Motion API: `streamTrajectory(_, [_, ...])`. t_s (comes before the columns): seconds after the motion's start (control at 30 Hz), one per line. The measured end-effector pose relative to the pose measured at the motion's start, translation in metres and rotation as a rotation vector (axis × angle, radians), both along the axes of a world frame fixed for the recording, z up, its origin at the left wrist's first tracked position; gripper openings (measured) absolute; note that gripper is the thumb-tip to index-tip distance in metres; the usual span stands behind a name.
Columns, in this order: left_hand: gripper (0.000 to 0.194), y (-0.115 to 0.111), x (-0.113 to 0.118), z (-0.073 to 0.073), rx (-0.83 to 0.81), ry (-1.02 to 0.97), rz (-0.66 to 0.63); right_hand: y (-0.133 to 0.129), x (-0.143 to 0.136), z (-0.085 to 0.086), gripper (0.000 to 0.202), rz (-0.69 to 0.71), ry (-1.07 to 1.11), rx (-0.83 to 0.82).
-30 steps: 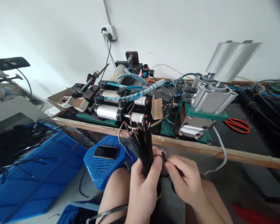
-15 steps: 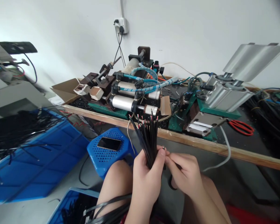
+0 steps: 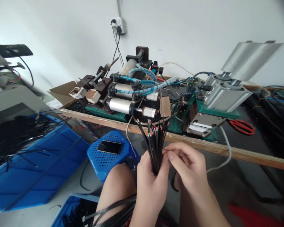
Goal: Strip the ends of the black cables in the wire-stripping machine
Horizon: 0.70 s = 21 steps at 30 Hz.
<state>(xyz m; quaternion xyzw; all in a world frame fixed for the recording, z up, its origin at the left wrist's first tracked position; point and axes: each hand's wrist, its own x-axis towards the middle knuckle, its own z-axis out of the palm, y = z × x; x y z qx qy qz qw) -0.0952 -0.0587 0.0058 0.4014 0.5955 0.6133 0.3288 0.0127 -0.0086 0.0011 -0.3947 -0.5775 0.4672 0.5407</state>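
Note:
A bundle of black cables [image 3: 155, 149] stands upright in my left hand [image 3: 151, 179], whose fingers are wrapped round it. Red, green and white wire ends show at the tops of the cables, which fan out slightly. My right hand [image 3: 190, 167] is at the right side of the bundle, its thumb and forefinger pinched together beside the left fingertips. What lies in that pinch is hidden or too small to make out. More black cables [image 3: 118, 212] lie across my lap, below the left forearm.
Ahead is a wood-edged bench [image 3: 239, 154] bearing pneumatic cylinders [image 3: 119, 105] and a green-based press [image 3: 217, 108]. Red-handled scissors [image 3: 242, 126] lie beside the press. A blue stool [image 3: 103, 165] holds a phone [image 3: 109, 147]. A blue bin [image 3: 44, 170] of cables stands at left.
The small shiny end between the two hands no longer shows. My right hand has turned and risen a little, its fingers looser. The view has shifted slightly to the right.

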Motion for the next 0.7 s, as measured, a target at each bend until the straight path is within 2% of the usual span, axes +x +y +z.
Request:
streamTrajectory(0.2, [0.018, -0.001, -0.001, -0.003, 0.003, 0.051, -0.003, 0.005, 0.006, -0.003, 0.030, 0.023, -0.093, 0.085])
streamTrajectory(0.43, [0.019, -0.004, -0.002, 0.004, -0.007, 0.015, 0.033, 0.013, 0.014, -0.001, 0.031, -0.290, -0.065, 0.115])
streamTrajectory(0.5, [0.018, -0.004, -0.001, 0.006, 0.007, -0.019, 0.060, 0.016, 0.019, -0.001, 0.031, -0.233, -0.077, 0.119])
streamTrajectory(0.63, [0.018, -0.005, -0.005, 0.005, 0.011, -0.019, 0.043, 0.019, 0.020, -0.002, 0.026, 0.116, -0.242, 0.160])
streamTrajectory(0.7, [0.018, -0.006, -0.008, 0.003, -0.005, -0.024, 0.029, 0.020, 0.014, -0.004, 0.020, 0.237, -0.306, 0.174])
